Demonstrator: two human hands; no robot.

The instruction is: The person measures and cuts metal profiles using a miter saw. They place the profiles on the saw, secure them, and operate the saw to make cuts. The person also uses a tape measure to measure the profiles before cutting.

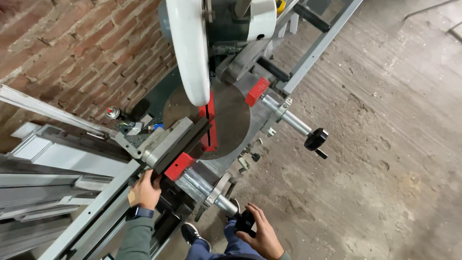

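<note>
Head view shows your left hand (pixel 146 188) pressing the dark profile (pixel 185 143) against the saw fence, fingers curled over it, while your right hand (pixel 260 233) closes around the near black clamp knob (pixel 244 224). Clamping seems underway; tightening firmly likely comes next.

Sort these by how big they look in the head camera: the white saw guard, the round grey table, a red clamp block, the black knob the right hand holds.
1. White saw guard, though it is nearest the camera.
2. Round grey table.
3. Red clamp block.
4. Black knob, partly hidden by the right hand.
</note>
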